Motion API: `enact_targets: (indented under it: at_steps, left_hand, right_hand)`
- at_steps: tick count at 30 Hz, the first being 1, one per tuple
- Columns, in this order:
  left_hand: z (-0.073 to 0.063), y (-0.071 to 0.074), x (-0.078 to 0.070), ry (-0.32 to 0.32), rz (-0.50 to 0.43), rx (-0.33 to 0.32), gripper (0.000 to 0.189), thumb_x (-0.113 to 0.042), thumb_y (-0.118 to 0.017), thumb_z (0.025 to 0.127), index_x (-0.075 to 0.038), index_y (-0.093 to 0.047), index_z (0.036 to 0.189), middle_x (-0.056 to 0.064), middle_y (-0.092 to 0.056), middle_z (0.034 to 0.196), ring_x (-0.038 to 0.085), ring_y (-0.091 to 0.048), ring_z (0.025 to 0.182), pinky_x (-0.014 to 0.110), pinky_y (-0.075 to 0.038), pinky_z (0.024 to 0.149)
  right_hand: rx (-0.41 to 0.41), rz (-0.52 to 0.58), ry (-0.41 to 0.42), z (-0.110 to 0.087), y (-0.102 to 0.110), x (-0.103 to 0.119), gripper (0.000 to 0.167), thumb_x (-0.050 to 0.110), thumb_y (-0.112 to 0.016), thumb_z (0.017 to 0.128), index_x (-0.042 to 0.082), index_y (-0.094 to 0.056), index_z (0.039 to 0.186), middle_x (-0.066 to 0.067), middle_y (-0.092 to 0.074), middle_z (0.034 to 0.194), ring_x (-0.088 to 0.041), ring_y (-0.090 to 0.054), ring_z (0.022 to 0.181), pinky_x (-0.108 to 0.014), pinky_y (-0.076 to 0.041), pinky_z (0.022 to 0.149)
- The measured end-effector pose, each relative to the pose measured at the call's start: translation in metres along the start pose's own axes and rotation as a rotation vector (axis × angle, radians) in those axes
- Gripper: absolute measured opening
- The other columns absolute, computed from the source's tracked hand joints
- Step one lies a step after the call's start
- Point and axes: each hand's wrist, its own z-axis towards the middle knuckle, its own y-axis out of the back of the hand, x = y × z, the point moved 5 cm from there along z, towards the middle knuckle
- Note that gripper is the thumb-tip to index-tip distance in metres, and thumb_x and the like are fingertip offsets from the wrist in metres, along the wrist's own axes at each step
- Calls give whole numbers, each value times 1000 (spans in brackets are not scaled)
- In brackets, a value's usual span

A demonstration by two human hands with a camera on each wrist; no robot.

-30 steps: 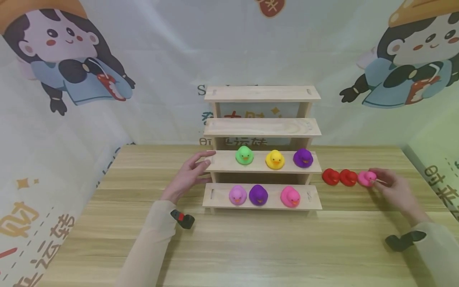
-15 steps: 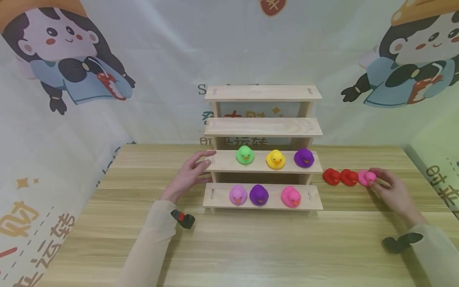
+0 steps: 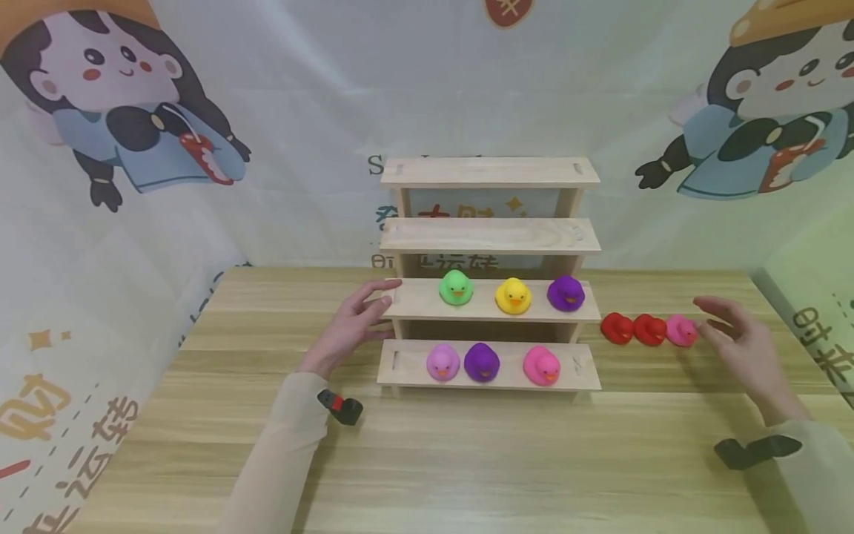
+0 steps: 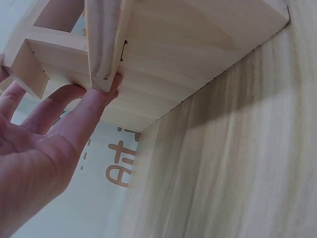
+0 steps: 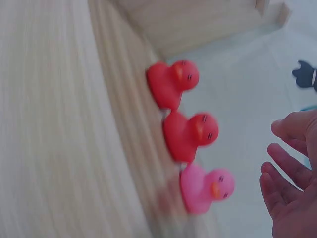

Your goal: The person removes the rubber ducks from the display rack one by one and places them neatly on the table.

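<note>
Pink duck [image 3: 679,331], mid-right of frame, looked light & prob. squishy, best pinched round body; R hand [image 3: 743,352] was empty, fingers loose, just beside, while L hand [image 3: 343,326] gripped rack [image 3: 490,172], ctr.

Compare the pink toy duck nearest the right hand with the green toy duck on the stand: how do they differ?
The pink duck sits on the table; the green duck sits on the wooden stand. The pink duck is close beside a red duck; the green duck stands apart from the yellow duck. Both are upright toy ducks with orange beaks.
</note>
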Motion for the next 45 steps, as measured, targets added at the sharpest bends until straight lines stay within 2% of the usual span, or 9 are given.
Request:
enact_targets:
  at_steps: [6,15,22,30,32,33,38,40,45]
  left_hand:
    - [0,0,0,3,1,-1,42,-23,-47,103,-11,-43,144,22,-39,142,44,-50,120,51,-50,90]
    - [0,0,0,6,2,1,42,-24,-46,104,-11,-42,144,22,-39,143,44,-50,120,51,-50,91]
    - [0,0,0,6,-4,-7,42,-24,-47,104,-12,-43,144,22,-39,143,44,-50,120,51,-50,90]
    - [0,0,1,-1,-2,-2,42,-25,-47,104,-12,-43,144,21,-40,142,43,-51,119,51,-50,90]
    - [0,0,1,-4,-4,-1,42,-25,-47,104,-11,-43,144,22,-40,142,44,-51,119,51,-50,90]
    - [0,0,1,-4,-4,-1,42,-25,-47,104,-11,-43,144,22,-40,142,43,-51,119,51,-50,90]
    - [0,0,0,-5,-4,-7,42,-25,-48,103,-11,-43,143,21,-39,143,42,-50,120,50,-51,89]
    - [0,0,1,-4,-1,-8,42,-25,-47,103,-11,-43,143,21,-39,143,42,-50,120,50,-51,89]
    - [1,0,1,-1,-4,-6,43,-25,-48,103,-11,-43,143,22,-40,142,43,-51,119,50,-51,90]
  right_hand:
    - [14,57,60,4,-11,3,39,-4,-63,90,2,-58,129,-7,-60,125,-6,-53,114,-10,-43,89]
    - [86,141,77,2,-35,74,34,-4,-61,91,2,-59,125,-1,-60,121,-1,-57,103,-8,-45,84]
    - [109,39,95,1,-52,109,30,-5,-60,91,-4,-58,121,10,-59,116,4,-55,101,-7,-43,86]
    - [141,61,155,6,-65,110,32,-2,-61,92,-1,-59,124,6,-61,119,0,-56,103,-9,-44,86]
    - [151,82,166,6,-68,121,30,-2,-60,93,-3,-60,123,1,-62,119,0,-56,103,-9,-44,86]
    - [169,144,181,9,-71,109,30,1,-60,94,-2,-60,124,0,-62,120,-4,-56,106,-12,-45,89]
    - [181,117,154,12,-77,115,31,7,-58,96,1,-59,126,-15,-61,124,-5,-55,108,-14,-47,87]
    - [168,59,121,12,-78,131,30,5,-58,96,-1,-58,126,-14,-61,123,-3,-55,107,-12,-48,84]
    - [164,130,132,17,-84,140,32,-5,-58,93,-4,-58,125,4,-64,119,-8,-58,108,-13,-48,86]
